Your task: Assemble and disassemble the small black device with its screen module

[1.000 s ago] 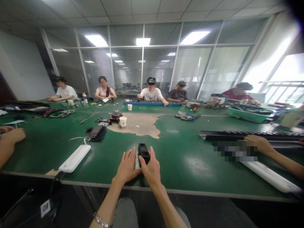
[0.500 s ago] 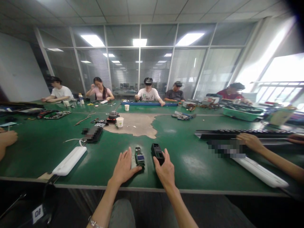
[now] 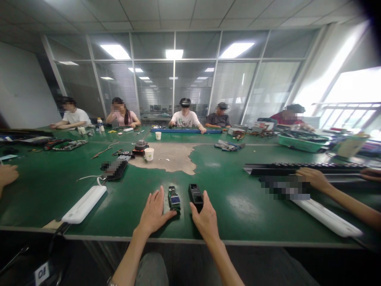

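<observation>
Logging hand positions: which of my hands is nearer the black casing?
Right. Your right hand is at the near end of the black casing; your left hand is farther left, beyond the circuit board.

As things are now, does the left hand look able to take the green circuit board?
Probably yes: the left hand is open just beside the circuit board, its thumb near the board's lower end, and nothing seems between them. The right hand is at the black casing, apart from the board.
</observation>
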{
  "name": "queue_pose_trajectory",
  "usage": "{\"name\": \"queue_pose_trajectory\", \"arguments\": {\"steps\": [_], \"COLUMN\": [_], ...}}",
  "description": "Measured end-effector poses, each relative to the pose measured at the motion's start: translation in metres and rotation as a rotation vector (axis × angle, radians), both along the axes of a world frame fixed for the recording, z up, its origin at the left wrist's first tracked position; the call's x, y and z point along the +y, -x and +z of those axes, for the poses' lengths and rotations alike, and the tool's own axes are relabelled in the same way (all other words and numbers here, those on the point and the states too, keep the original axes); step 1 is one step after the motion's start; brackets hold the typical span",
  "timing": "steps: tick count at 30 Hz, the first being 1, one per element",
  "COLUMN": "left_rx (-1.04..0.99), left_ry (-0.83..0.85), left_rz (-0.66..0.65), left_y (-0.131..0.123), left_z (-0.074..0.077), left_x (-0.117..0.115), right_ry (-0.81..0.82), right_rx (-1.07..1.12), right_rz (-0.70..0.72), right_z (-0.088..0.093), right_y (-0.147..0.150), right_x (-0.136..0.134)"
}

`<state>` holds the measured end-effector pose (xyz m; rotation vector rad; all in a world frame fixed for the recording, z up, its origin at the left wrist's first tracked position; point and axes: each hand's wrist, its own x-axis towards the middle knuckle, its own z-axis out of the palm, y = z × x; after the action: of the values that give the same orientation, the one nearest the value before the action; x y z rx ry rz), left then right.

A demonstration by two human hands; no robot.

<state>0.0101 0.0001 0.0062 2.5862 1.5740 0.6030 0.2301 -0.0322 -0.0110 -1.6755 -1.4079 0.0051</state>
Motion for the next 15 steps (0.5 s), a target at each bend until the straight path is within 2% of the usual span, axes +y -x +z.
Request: {"name": "queue_pose_trajectory", "arguments": {"steps": [8, 15], "left_rx": [-0.004, -0.012], "left_ry": [-0.012, 0.005], "left_rz": [-0.009, -0.005], "left_y": [0.000, -0.001], "left_z": [-0.003, 0.000], "left_x": [0.000, 0.000], "right_ry": [0.018, 0.016], "right_rx": [0.025, 0.150], "right_rz": [0.011, 0.033], "right_z": [0.001, 0.027], "right_y": [-0.002, 0.016], "right_x": [-0.002, -0.014]}}
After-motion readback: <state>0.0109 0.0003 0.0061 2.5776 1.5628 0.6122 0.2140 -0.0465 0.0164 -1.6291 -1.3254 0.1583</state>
